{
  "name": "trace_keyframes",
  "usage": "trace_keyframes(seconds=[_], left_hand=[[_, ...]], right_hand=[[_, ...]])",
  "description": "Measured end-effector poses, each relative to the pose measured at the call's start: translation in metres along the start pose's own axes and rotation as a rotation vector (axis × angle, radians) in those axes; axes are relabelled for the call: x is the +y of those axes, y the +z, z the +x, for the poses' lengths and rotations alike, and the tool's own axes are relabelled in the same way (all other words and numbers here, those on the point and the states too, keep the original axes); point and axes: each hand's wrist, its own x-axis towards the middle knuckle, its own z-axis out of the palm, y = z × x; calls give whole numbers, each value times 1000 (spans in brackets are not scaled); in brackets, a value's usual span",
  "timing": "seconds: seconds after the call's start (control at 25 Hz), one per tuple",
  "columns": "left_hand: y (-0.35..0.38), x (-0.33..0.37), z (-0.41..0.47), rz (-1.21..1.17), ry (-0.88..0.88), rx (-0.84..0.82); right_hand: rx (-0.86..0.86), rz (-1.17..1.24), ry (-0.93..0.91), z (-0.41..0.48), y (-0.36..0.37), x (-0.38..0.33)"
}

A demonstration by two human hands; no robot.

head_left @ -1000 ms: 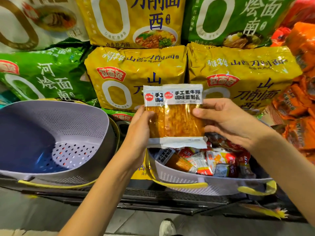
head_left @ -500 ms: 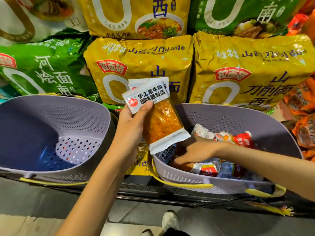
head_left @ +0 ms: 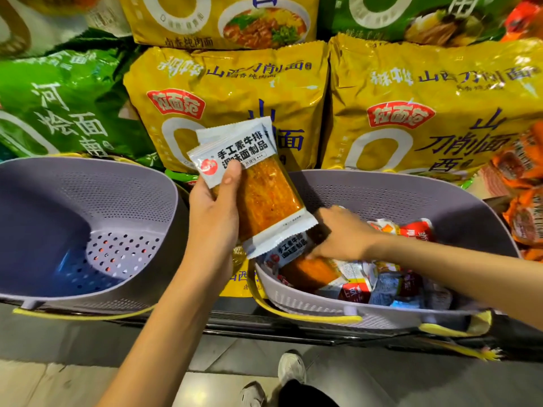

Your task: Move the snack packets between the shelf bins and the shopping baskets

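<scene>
So the left hand (head_left: 211, 210) grips two stacked packets (head_left: 264, 198) near the top seal, up over the left edge of the right basket (head_left: 411, 195). The right hand (head_left: 343, 233) is inside it on a third packet (head_left: 293, 252), can't tell if it's gripping. Light, floppy, slick film, I reckon: I'd pinch the flat seals.

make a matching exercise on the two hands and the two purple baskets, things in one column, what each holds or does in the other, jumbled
Things:
1. left hand
2. right hand
3. left basket
4. right basket

States:
A. holds mixed packets
B. grips orange packets
C. perforated bottom showing
D. reaches down into a basket

Pairs: 1-B, 2-D, 3-C, 4-A
</scene>
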Motion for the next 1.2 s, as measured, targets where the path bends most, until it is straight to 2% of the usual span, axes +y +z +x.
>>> trace_keyframes(seconds=[0.12,0.28,0.4,0.48,0.64,0.72,0.8,0.88,0.96,1.04,1.12,1.2], left_hand=[[4,-2,-2,0,49,57],[6,-2,-2,38,79,66],[7,-2,-1,81,92,68],[8,-1,-1,74,53,42],[7,1,-6,78,-93,17],[6,5,-8,-3,-154,-6],[4,6,-11,-36,-134,-88],[2,5,-13,-7,-80,-98],[-1,3,-15,-15,-61,-34],[-5,5,-13,-40,-60,67],[-9,7,-9,-32,-71,155],[-12,8,-5,1,-81,190]], right_hand=[[-52,272,-68,-19,-49,14],[64,775,-183,-55,-116,32],[36,957,-290,-54,-123,27],[19,1009,-288,-44,-113,8],[71,1010,-276,-24,-91,-30],[112,957,-299,-18,-82,-42],[205,879,-320,-16,-77,-48],[235,868,-324,-17,-76,-47],[112,928,-297,-16,-77,-36],[-96,878,-205,-14,-72,-25],[-293,660,-98,-6,-58,-14],[-445,451,-74,3,-36,-12]])
